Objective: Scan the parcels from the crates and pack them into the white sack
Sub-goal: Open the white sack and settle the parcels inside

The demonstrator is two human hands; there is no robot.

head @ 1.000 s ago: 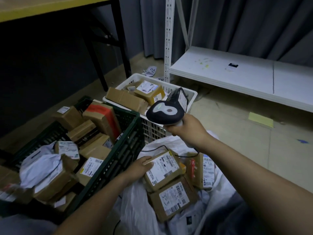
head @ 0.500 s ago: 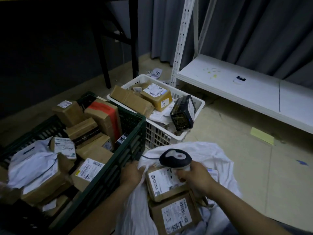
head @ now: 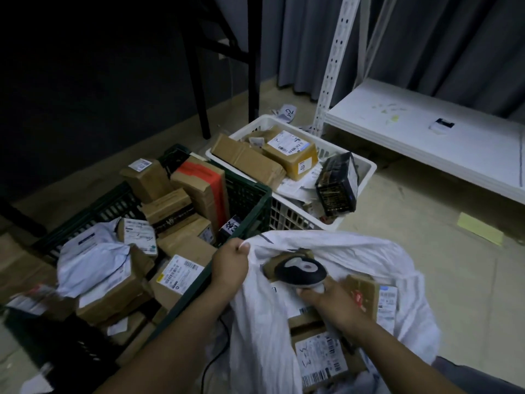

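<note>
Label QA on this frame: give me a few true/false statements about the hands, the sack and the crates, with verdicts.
1. The left hand grips the edge of the white sack. True.
2. The right hand holds a parcel. False: it holds the scanner, down in the mouth of the sack above the parcels.
3. The black box is in the green crate. False: it is in the white crate, at the corner nearest the sack.
4. Several labelled parcels lie inside the white sack. True.
5. The red-taped parcel is in the green crate. True.
</note>
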